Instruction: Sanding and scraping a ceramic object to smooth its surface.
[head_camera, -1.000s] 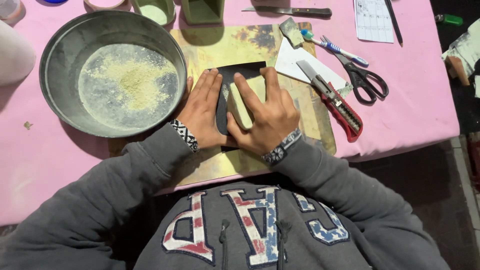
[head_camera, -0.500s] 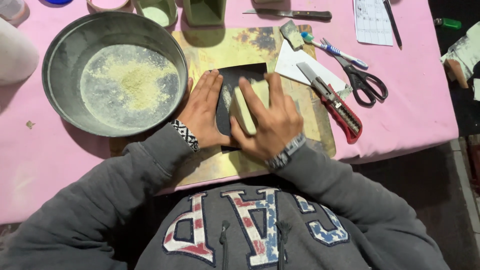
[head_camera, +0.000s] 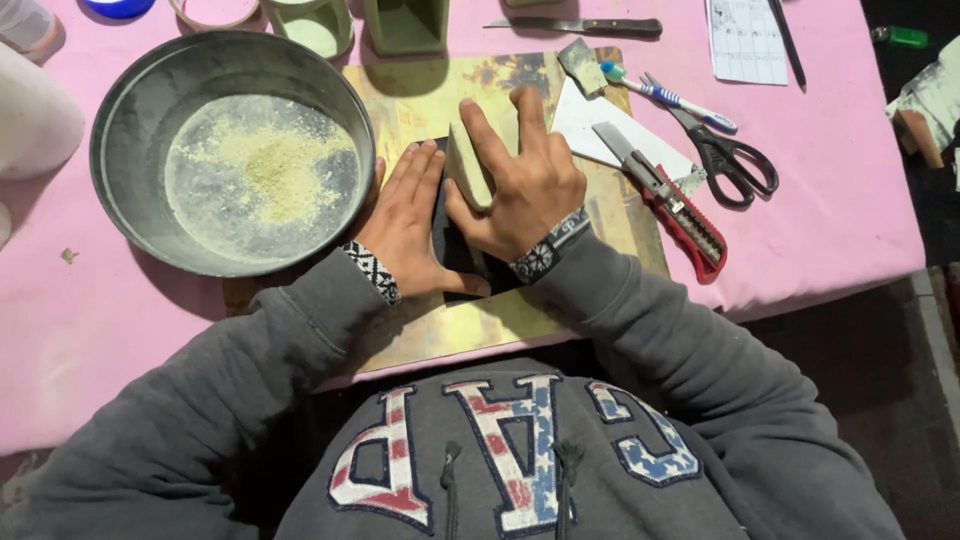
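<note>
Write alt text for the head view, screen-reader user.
The right hand presses a pale green block on a black sheet that the left hand holds flat on a yellowish board. A round grey metal pan of pale powder sits left; a red utility knife and black scissors lie right.

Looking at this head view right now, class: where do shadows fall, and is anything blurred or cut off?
Head view: sharp and evenly lit, no strong glare; soft shadows lie below the metal pan and under the right hand on the dark sheet; cups along the top edge are cropped.
</note>
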